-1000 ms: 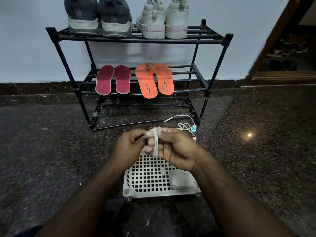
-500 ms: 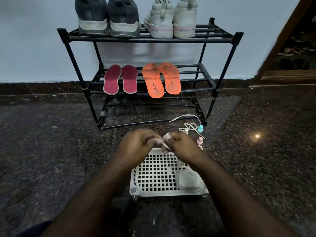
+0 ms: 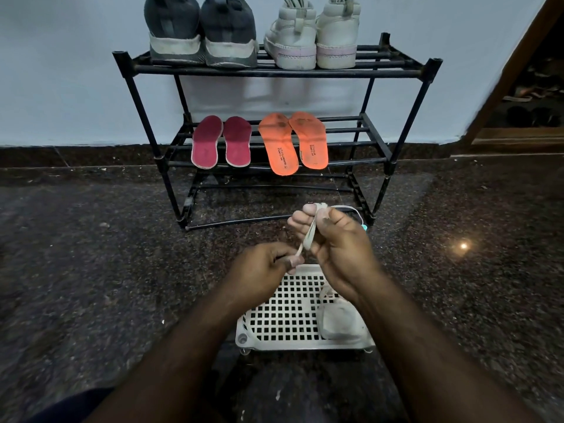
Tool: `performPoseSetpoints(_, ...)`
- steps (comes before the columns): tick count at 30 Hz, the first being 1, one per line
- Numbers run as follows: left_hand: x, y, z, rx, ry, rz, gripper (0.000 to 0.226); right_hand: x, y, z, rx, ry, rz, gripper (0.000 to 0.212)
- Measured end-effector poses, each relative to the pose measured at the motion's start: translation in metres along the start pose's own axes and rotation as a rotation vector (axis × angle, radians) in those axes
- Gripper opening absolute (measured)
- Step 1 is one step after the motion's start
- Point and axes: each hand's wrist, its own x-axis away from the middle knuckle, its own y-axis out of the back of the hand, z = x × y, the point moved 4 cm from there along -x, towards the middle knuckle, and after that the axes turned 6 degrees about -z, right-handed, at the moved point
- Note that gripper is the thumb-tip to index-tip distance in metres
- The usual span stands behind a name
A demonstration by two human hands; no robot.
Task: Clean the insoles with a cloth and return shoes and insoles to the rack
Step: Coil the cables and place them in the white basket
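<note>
Head view looks down on a dark speckled stone floor (image 3: 91,270) that fills most of the frame, meeting a pale wall (image 3: 61,71) across the top. Against that wall at upper centre stands a black shoe rack (image 3: 403,129). On its top shelf sit a pair of dark grey shoes (image 3: 201,35) to the left and a pair of white shoes (image 3: 311,38) to the right, heels toward the camera. On the middle shelf lie two maroon insoles (image 3: 221,141) side by side at left and, just beside them, two orange insoles (image 3: 293,141), their heel ends overhanging the front bar. Below centre a white perforated plastic tray (image 3: 287,319) rests on the floor, with a crumpled pale cloth (image 3: 338,322) lying in its right part. Above the tray both forearms reach in from the bottom edge. The right hand (image 3: 338,242) is raised and curled, with a whitish shoelace (image 3: 311,230) looped over its fingers. The left hand (image 3: 262,267), lower and just to its left, pinches the lace's free end between thumb and fingertips. A small bright light reflection (image 3: 463,246) glints on the floor at right.
</note>
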Motion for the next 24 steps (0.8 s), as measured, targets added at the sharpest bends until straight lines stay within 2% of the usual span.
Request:
performPoseSetpoints(3,0.003,-0.004,-0.007,-0.071,-0.039,0.064,0.017,-0.005,0.011,-0.003,0.379,0.210,-0.091,0.019)
performPoseSetpoints(6,0.005,-0.002,-0.013,-0.097,-0.091,0.075,0.016,-0.008,0.022,-0.008,0.909,0.382,-0.124,0.017)
performPoseSetpoints(8,0.003,0.004,-0.016,-0.086,-0.132,0.032,0.013,-0.011,0.024,-0.015,1.219,0.362,-0.081,0.015)
performPoseSetpoints(10,0.001,0.011,-0.018,-0.073,-0.168,-0.026,0.010,-0.011,0.025,-0.022,1.364,0.238,-0.029,0.019)
performPoseSetpoints(11,0.001,0.014,-0.017,-0.067,-0.177,-0.052,0.009,-0.009,0.025,-0.024,1.326,0.153,0.004,0.022)
performPoseSetpoints(14,-0.002,0.023,-0.010,-0.025,-0.143,-0.128,0.010,0.002,0.018,-0.030,0.874,-0.213,0.117,0.033)
performPoseSetpoints(16,-0.004,0.025,-0.002,0.095,-0.084,-0.151,0.012,0.009,0.013,-0.027,0.629,-0.382,0.190,0.039)
performPoseSetpoints(20,-0.006,0.020,0.006,0.298,-0.021,-0.149,0.019,0.012,0.005,-0.020,0.302,-0.447,0.332,0.031)
performPoseSetpoints(24,-0.005,0.008,0.006,0.321,-0.016,-0.095,0.021,0.012,-0.002,-0.012,0.028,-0.400,0.378,0.028)
